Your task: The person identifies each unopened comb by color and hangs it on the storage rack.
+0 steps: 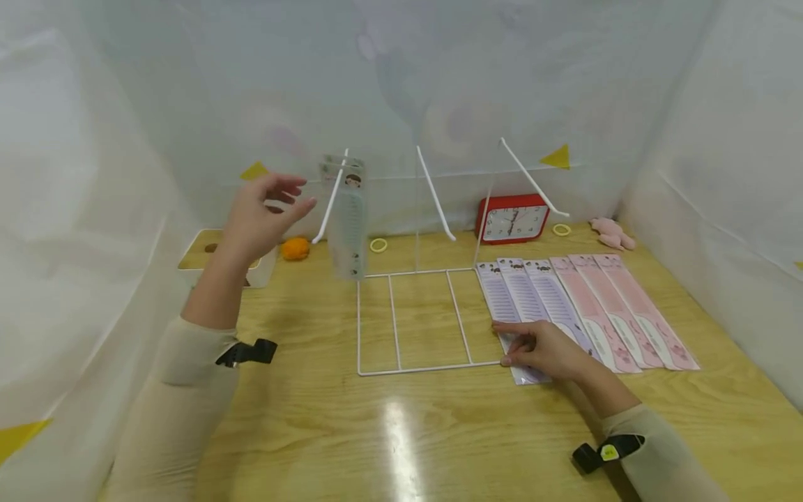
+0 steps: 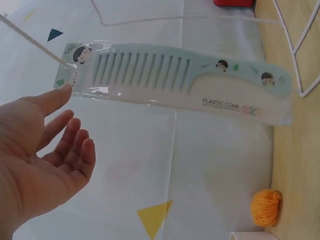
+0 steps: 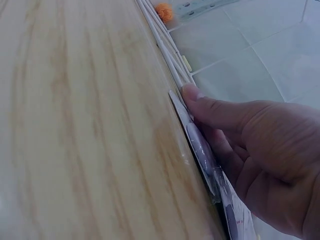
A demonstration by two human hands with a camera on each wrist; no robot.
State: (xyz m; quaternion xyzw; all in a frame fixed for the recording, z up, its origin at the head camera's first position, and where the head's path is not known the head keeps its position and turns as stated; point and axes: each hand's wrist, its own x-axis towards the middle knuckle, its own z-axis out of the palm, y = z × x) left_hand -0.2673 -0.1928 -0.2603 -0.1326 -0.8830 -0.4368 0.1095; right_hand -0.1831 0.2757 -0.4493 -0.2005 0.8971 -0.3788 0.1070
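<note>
Pale green packaged combs [image 1: 348, 223] hang from the left hook of a white wire display rack [image 1: 419, 371]. On the front pack [image 2: 150, 75] the words "plastic comb" show. My left hand [image 1: 266, 209] is beside that hook with fingers loosely bent and holding nothing; in the left wrist view its thumb tip is right at the pack's top edge. At the rack's front right corner, my right hand [image 1: 542, 352] pinches the side wire between thumb and fingers. Beneath this hand lies the nearest purple comb pack [image 1: 500, 296], partly covered by it.
More purple packs and several pink packs [image 1: 617, 307] lie in a row on the right. Behind are a red clock [image 1: 514, 219], yellow rings [image 1: 378, 245], a pink plush toy [image 1: 611, 233] and an orange yarn ball [image 1: 295, 249]. A wooden-lidded white box [image 1: 260, 274] stands left.
</note>
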